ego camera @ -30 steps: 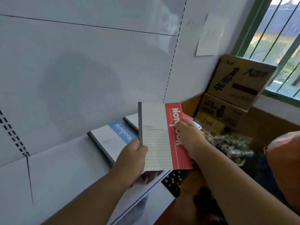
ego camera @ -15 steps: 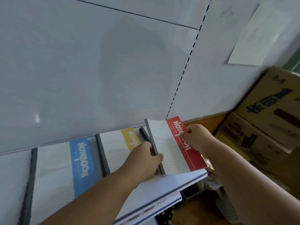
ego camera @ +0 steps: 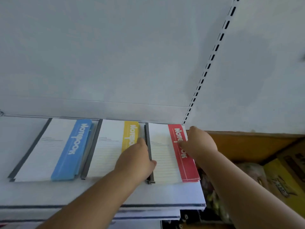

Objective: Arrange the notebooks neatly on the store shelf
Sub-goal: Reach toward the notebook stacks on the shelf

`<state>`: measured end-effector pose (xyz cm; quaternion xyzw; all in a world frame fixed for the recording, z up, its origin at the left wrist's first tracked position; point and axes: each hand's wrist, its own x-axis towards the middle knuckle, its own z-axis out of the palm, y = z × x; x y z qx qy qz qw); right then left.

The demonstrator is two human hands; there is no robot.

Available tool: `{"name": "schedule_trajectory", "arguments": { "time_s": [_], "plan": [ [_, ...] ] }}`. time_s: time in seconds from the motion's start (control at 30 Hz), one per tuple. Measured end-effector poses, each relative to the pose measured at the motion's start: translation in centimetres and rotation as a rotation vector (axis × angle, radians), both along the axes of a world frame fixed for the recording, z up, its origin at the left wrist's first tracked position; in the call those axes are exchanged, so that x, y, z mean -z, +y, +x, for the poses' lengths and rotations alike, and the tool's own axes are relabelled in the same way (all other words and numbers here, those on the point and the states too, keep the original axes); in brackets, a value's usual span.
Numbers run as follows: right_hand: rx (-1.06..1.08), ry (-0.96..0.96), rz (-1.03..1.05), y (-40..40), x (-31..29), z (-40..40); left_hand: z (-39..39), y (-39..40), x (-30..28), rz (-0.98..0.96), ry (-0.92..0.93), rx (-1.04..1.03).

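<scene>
Shelving, white metal. Back panel [ego camera: 115, 55] fills the upper frame from 9 to 1 o'clock; a slotted upright [ego camera: 212, 57] runs down its right side to the shelf's far right corner. Shelf board [ego camera: 102, 192] lies below it, its front lip at 6 o'clock and its right end just beyond the red stack.

Cartons, brown and yellow [ego camera: 283, 176], at 4 o'clock, lower than the shelf and apart from it; printing too blurred to read.

Notebook stacks, three, flat on the board in a row, long axes running front to back, grey spines to the left, far ends at or near the back panel.
- Blue-banded stack [ego camera: 49, 151], 9 o'clock, lower covers fanned out slightly to the right.
- Yellow-banded stack [ego camera: 109, 149], centre, its near right part hidden by the left forearm.
- Red-banded stack [ego camera: 165, 154], 3 o'clock of the yellow one, last in the row; topmost book is the one in hand, lying on the pile.

Hands, both on the red stack, one at each long edge, neither clearly nearer.
- Left hand [ego camera: 137, 161]: thumb on the cover beside the spine, fingers curled down into the gap between yellow and red stacks, pinching the spine edge.
- Right hand [ego camera: 198, 144]: fingers curled over the red band at the outer edge, gripping it.

Judgement: squaring calls for small sideways and backward nudges along that front-to-back axis; lower red covers look slightly offset at the near corner.
</scene>
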<state>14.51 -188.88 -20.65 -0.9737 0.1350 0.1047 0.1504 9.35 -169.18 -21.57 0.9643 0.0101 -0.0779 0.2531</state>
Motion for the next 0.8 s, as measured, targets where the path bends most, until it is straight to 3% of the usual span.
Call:
{"name": "schedule_trajectory", "arguments": {
  "time_s": [0.1,0.33,0.57,0.8],
  "plan": [
    [-0.125,-0.100,-0.027,1.8,-1.3,-0.6,-0.5,0.2,-0.7,-0.038,-0.053,-0.036],
    [-0.485,-0.355,0.227,13.7,-6.6,-3.2,-5.4,9.5,-3.8,-0.128,-0.250,-0.274],
    [-0.881,-0.463,0.462,35.8,-10.5,-9.5,-17.7,29.3,-5.1,-0.084,-0.409,-0.713],
    [-1.110,-0.354,0.704,57.1,-11.0,-18.1,-30.9,45.4,-5.0,-0.020,-0.450,-0.976]
  ]
}}
